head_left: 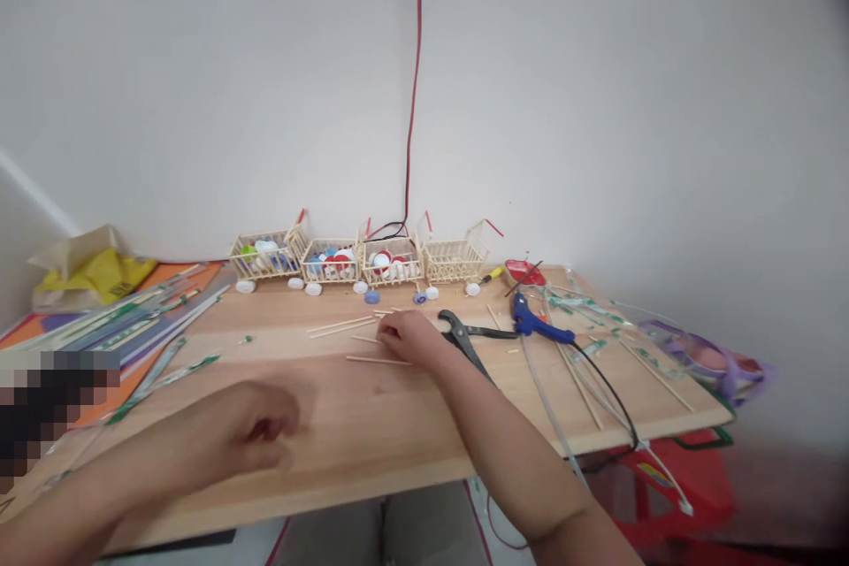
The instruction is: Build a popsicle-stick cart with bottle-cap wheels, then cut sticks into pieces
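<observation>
My right hand reaches to the middle of the wooden table, its fingers pinched together and touching down among several thin wooden sticks. One stick runs up to the fingertips; whether they grip it is hidden. Nearer to me on the left, my left hand hovers over the table with its fingers curled, partly smeared by motion. What it may hold does not show. Just right of my right hand lie dark-handled pliers. Beyond them rests a blue glue gun with a black cord.
Small stick-built carts line the wall; three carry coloured caps. A red dish and a yellow-handled tool sit at the back right. Plastic wrappers and a yellow bag are left. A red stool stands below right.
</observation>
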`<state>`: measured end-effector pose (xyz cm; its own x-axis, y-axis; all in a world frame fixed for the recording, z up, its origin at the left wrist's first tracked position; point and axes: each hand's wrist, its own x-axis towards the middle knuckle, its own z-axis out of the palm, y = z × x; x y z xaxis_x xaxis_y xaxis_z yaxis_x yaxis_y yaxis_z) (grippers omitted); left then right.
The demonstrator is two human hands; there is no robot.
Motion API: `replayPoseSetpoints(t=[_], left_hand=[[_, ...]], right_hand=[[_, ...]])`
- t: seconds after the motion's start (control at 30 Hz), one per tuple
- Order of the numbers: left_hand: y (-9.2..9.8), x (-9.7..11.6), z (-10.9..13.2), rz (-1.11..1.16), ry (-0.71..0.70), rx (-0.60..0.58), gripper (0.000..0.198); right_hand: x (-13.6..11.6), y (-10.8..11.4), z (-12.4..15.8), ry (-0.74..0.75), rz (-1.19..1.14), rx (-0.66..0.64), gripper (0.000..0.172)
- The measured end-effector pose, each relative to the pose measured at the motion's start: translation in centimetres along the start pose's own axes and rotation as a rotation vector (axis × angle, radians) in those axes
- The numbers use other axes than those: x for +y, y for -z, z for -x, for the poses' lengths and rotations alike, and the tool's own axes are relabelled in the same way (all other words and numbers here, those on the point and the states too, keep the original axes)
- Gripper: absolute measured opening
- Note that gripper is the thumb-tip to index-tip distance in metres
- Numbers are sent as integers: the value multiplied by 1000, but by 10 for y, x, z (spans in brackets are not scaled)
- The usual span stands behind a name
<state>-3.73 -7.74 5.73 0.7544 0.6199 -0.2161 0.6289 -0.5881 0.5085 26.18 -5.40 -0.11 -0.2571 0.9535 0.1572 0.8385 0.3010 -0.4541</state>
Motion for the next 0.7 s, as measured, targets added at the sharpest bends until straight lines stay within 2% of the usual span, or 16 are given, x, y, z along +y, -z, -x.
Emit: replayPoseSetpoints(t=[0.07, 0.17, 0.23, 0.3, 0.37, 0.57, 0.7], left_hand=[[9, 20, -43, 123, -35, 17, 26], [2, 30, -93, 199, -105, 235, 25], [-12, 24, -113, 230, -133, 406, 26], [-25, 13, -122, 213, -155, 583, 26], [-34, 2, -125, 168, -195, 660, 25], [-30, -16, -125, 89, -278, 695, 18], [-27, -14, -125, 33, -273, 591, 19]], right_hand=[[1, 0, 0, -1, -8, 19, 10], [2, 0, 0, -9, -19, 54, 10], [2, 0, 0, -19, -24, 76, 11], [2, 0, 0, -33, -25, 92, 12], [1, 1, 0, -51, -30, 106, 14], [-4, 3, 1, -100, -77, 86, 20], [-8, 3, 3, -106, -113, 55, 20]])
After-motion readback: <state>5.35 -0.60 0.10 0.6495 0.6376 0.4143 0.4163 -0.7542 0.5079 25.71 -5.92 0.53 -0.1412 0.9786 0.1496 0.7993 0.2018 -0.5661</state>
